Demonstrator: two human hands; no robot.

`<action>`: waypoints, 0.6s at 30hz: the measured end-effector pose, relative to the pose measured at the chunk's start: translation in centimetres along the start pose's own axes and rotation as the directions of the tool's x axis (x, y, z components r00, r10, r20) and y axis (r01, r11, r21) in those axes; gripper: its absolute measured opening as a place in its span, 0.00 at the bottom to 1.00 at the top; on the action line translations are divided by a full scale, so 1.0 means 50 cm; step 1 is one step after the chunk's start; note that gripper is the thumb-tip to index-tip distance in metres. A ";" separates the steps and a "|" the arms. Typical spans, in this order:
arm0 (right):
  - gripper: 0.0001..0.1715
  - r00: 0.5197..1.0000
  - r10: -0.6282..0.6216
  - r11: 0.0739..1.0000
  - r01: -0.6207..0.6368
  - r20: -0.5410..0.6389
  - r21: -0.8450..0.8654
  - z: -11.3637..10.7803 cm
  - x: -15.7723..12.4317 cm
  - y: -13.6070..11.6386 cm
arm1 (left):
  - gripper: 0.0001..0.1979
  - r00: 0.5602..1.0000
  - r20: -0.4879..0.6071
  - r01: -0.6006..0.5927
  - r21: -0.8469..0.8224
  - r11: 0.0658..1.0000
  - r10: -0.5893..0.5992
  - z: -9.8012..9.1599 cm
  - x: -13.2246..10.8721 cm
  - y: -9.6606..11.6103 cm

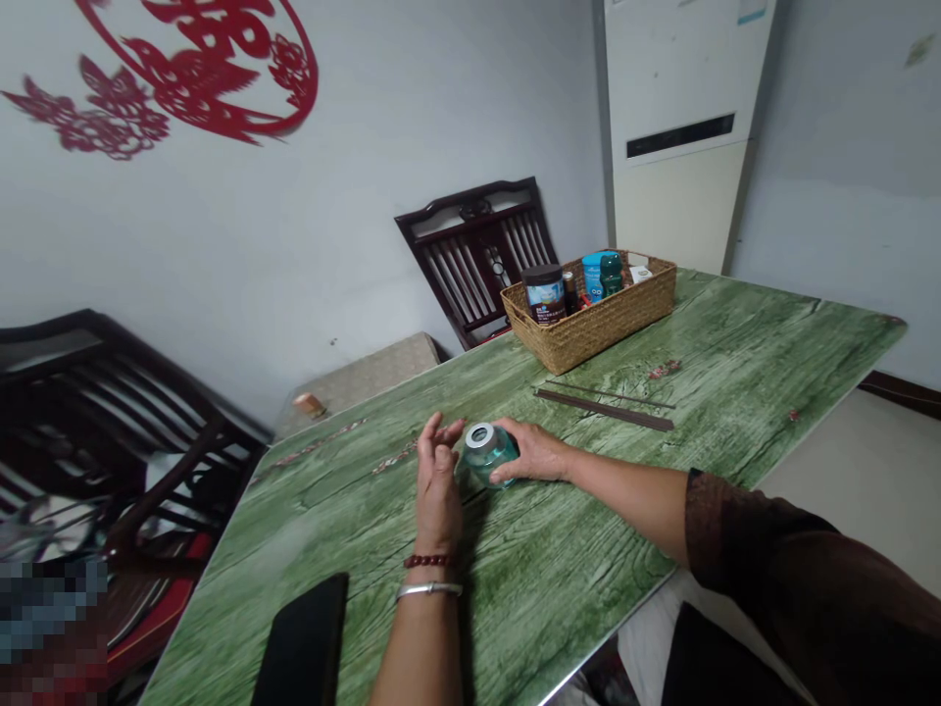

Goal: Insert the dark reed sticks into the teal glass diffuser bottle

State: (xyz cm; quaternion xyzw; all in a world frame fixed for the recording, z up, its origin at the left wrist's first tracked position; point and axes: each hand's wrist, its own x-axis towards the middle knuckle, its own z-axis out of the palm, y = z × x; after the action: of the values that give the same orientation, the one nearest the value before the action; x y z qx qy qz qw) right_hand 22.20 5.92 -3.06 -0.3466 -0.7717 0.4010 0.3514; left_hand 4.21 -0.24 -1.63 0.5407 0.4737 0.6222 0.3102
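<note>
A small teal glass jar [489, 453] with a silver-rimmed top lies tilted on the green wood-patterned table [588, 529]. My right hand [535, 453] is wrapped around its far side and holds it. My left hand [436, 473] stands on edge just left of the jar, fingers slightly curled and apart, fingertips close to the jar's rim. That wrist wears a red bead bracelet and a silver bangle.
A wicker basket [592, 328] with jars and bottles stands at the table's far side. Two dark thin sticks [603, 404] lie in front of it. A black phone [303, 645] lies near the front edge. Dark wooden chairs [477, 250] stand by the table; a white cabinet unit is behind.
</note>
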 end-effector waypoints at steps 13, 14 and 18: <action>0.45 1.000 -0.012 0.999 0.012 0.008 -0.042 0.001 0.000 -0.002 | 0.36 1.000 -0.009 -0.023 -0.048 0.999 0.022 0.018 0.012 0.013; 0.45 1.000 -0.005 0.999 0.006 0.010 -0.051 0.001 0.000 -0.003 | 0.35 0.997 -0.056 -0.046 -0.050 0.998 0.043 0.015 0.016 0.015; 0.46 1.000 0.013 0.997 -0.012 0.015 -0.070 0.001 0.000 -0.004 | 0.31 0.966 -0.239 -0.088 0.038 0.995 0.094 -0.027 0.035 0.017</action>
State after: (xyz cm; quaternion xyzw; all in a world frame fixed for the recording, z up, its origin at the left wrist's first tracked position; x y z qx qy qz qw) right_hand 22.10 5.78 -2.90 -0.3605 -0.7856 0.3788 0.3307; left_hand 2.63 0.70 -0.14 0.4866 0.4908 0.6902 0.2141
